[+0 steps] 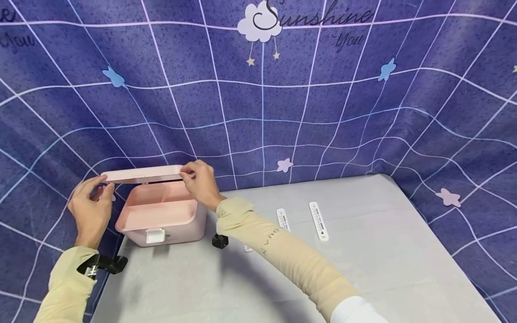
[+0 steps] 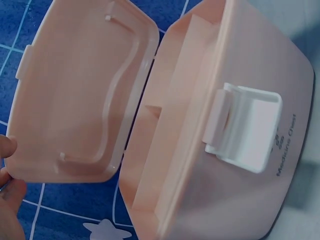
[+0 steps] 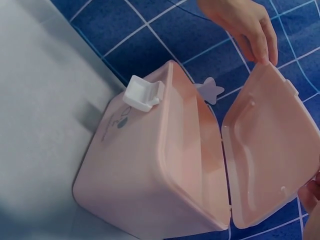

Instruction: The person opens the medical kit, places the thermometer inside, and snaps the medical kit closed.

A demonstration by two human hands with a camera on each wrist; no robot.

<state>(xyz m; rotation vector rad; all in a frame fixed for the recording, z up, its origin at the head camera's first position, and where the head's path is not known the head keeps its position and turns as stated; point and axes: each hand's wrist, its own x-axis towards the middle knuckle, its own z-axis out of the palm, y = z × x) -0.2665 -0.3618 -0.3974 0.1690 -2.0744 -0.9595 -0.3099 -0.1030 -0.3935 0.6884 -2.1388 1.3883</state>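
Note:
A pink medicine chest (image 1: pixel 173 231) stands at the left end of the table with its hinged lid (image 1: pixel 141 174) raised. Its inside shows a divided tray (image 1: pixel 161 213), and the white latch (image 1: pixel 155 235) on the front hangs undone. My left hand (image 1: pixel 90 208) pinches the lid's left corner between fingers and thumb. At the opposite corner my right hand (image 1: pixel 202 183) pinches the lid too. Both wrist views show the lid's inner face (image 2: pixel 80 95), with a curved ridge moulded into it. "Medicine Chest" is printed below the latch.
Two white thermometer-like strips (image 1: pixel 319 221) lie mid-table, one partly behind the right sleeve (image 1: pixel 278 242). Another white piece (image 1: pixel 248 248) peeks out beside that sleeve. A blue patterned curtain (image 1: pixel 262 103) hangs right behind the grey tabletop (image 1: pixel 383 251).

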